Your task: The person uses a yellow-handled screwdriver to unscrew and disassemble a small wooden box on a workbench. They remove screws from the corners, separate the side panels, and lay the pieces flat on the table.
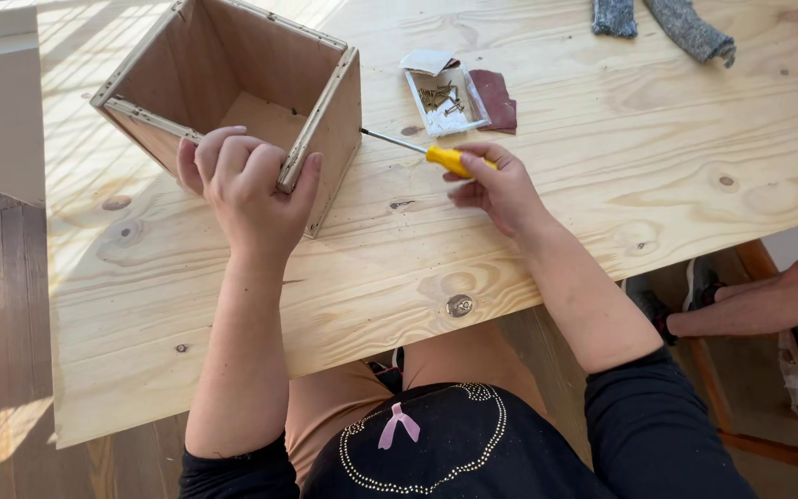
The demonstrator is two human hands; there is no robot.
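Here, the left hand (247,189) is clamped over the near corner of an open-topped square box of thin plywood panels (233,92), fingers curled over the rim and thumb pressed on the outer face of the right-hand panel. The box sits on a pale pine tabletop with dark knots (602,185), at about ten o'clock from the person's lap. The right hand (496,189) is closed around a screwdriver with a yellow handle and slim steel shaft (422,151); the shaft runs toward nine o'clock, its tip just short of, or barely touching, the box's right-hand panel near the top edge. I cannot tell from this view whether the tip sits on a screw.

At twelve o'clock from the right hand lies a small clear plastic packet of brass-coloured screws (443,100), torn open, beside a dark reddish-brown scrap of abrasive sheet (496,100). A grey knitted piece of cloth (685,26) lies at the far edge, toward one o'clock. Another person's forearm (768,300) shows below the table at three o'clock.

By my judgement the step in hand is fastening the box's corner joint. The next move calls for the tip seated squarely in the screw head, steady pressure along the shaft, and the left hand bracing the thin panel against it.
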